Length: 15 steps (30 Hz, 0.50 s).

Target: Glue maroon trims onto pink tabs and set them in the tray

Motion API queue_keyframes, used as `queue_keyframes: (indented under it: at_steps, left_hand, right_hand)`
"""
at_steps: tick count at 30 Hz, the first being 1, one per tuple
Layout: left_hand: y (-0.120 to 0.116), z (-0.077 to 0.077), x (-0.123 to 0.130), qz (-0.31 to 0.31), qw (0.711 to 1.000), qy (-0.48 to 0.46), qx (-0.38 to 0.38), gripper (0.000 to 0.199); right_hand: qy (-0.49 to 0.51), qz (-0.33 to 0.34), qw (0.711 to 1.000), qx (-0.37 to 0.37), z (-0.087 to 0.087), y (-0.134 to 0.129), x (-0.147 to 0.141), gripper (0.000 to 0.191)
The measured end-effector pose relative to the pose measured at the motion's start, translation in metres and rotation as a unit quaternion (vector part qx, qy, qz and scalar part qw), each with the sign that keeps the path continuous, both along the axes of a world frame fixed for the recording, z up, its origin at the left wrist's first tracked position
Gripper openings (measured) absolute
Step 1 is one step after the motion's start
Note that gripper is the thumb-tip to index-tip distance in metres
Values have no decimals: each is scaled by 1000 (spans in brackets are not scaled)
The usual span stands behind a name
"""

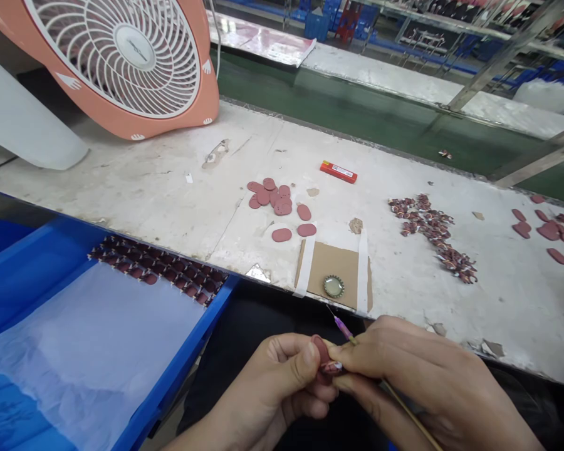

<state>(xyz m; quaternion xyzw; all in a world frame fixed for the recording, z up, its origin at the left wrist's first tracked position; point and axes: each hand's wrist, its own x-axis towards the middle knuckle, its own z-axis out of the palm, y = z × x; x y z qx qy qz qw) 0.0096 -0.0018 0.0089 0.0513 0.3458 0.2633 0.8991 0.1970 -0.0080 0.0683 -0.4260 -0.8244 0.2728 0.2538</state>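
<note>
My left hand is closed, pinching a reddish-brown oval piece between thumb and fingers in front of the table edge. Against that piece sits a small brown figure-like part with white and orange marks, partly hidden by fingers. My right hand is closed too, its thumb and forefinger tips at the small part. It also grips a thin wooden-handled tool with a purple section and a fine needle-like tip pointing away from me. Just beyond, a bottle cap rests on a cardboard square taped to the table.
Loose oval pieces and a pile of small brown parts lie on the worn white table. A red box is behind. At left stand an orange fan and a blue crate with rows of pieces on white sheeting.
</note>
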Motion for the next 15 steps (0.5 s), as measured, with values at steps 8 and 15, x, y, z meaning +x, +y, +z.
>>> queue_keyframes:
  at_steps: [8, 15]
  left_hand:
    - [-4, -3, 0, 18, 1000, -13, 13, 32]
    - [7, 2, -8, 42, 991, -16, 123, 24]
  right_hand:
    - [-22, -5, 1000, 14, 3, 1, -4, 13]
    - [-31, -19, 984, 176, 0, -3, 3, 35]
